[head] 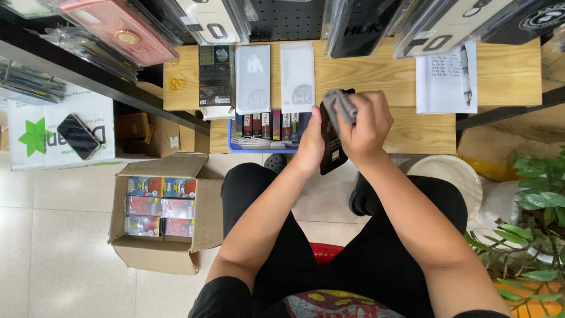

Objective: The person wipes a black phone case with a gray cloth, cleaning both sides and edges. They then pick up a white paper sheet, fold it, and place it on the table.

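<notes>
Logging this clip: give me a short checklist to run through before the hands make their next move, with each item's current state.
1. Left hand has a grip on the black phone: ok.
2. Right hand holds the grey cloth against the phone's top end: ok.
3. Phone is above the lap, off the wooden bench: ok.
4. Phone's surface is clean: cannot tell.
5. Blue tray of small boxes sits within the bench edge: ok.

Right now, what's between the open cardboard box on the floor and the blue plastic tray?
Head view: only the person's left knee in black trousers and pale floor tile between cardboard box and blue tray.
</notes>
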